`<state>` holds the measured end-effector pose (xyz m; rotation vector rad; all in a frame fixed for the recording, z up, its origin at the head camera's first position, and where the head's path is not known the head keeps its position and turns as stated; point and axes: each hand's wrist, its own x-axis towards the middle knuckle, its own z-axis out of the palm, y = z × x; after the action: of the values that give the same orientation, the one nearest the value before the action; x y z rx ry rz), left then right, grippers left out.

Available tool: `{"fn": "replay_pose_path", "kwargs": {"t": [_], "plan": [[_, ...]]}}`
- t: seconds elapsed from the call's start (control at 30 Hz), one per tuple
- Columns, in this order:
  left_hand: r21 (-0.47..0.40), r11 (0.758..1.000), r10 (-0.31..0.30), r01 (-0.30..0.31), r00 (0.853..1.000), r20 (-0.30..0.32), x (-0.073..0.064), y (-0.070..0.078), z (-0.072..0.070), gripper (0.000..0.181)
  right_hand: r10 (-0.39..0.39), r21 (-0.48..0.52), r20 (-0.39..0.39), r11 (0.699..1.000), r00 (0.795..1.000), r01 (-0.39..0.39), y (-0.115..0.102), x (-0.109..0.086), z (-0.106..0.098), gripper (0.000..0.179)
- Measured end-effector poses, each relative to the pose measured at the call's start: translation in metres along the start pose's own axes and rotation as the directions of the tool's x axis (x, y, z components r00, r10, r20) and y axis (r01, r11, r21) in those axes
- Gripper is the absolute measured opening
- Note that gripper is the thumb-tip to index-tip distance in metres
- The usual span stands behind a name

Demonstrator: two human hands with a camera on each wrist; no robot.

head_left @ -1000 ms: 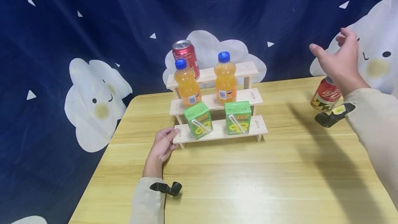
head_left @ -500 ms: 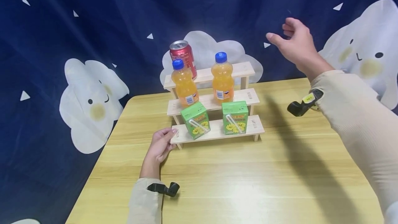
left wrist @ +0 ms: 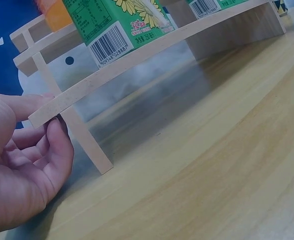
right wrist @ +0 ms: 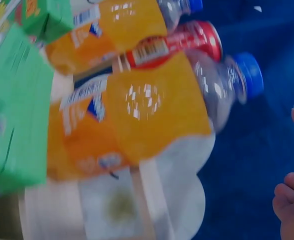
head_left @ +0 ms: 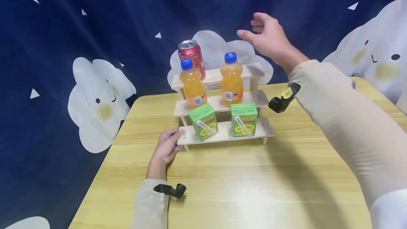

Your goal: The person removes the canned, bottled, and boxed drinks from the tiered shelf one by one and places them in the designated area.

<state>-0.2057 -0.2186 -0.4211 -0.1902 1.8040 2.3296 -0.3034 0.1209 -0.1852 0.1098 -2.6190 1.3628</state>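
Note:
My left hand pinches the left end of the lowest step of a three-step wooden display rack. In the left wrist view, the thumb lies on top of the board and fingers curl below it. Two green juice boxes stand on that step, the left one askew. Two orange drink bottles with blue caps occupy the middle step. A red soda can stands at the left of the top step. My right hand hangs in the air above the rack's right end, thumb and fingers apart, holding nothing.
The rack stands on a pale wooden table. Behind it hangs a dark blue curtain with white clouds. My right sleeve crosses the table's right side, hiding part of it.
My right hand has swept left from above the red can on the right to above the rack's right end. That can is now mostly covered by the sleeve. My left hand keeps its grip.

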Motion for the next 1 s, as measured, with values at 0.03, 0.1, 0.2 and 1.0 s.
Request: {"fn": "replay_pose_path", "kwargs": {"t": [0.03,0.1,0.2,1.0], "plan": [[0.002,1.0,-0.001,0.001,1.0,0.005,0.001,0.0,0.001,0.018,-0.001,-0.001,0.008,1.0,1.0,0.002,-0.003,0.001,0.002,0.081],[0.001,1.0,-0.001,0.001,1.0,0.007,0.001,0.0,0.002,0.02,-0.006,-0.002,0.025,1.0,1.0,0.006,-0.01,0.001,0.007,0.081],[0.001,1.0,0.0,0.0,1.0,0.003,0.002,-0.001,0.002,0.022,-0.016,0.001,0.049,1.0,0.999,0.016,-0.02,0.003,0.015,0.081],[0.004,1.0,0.009,-0.009,1.0,0.004,-0.001,0.0,0.007,0.021,-0.056,0.051,0.182,0.998,0.982,0.047,-0.085,0.003,0.068,0.077]]}}
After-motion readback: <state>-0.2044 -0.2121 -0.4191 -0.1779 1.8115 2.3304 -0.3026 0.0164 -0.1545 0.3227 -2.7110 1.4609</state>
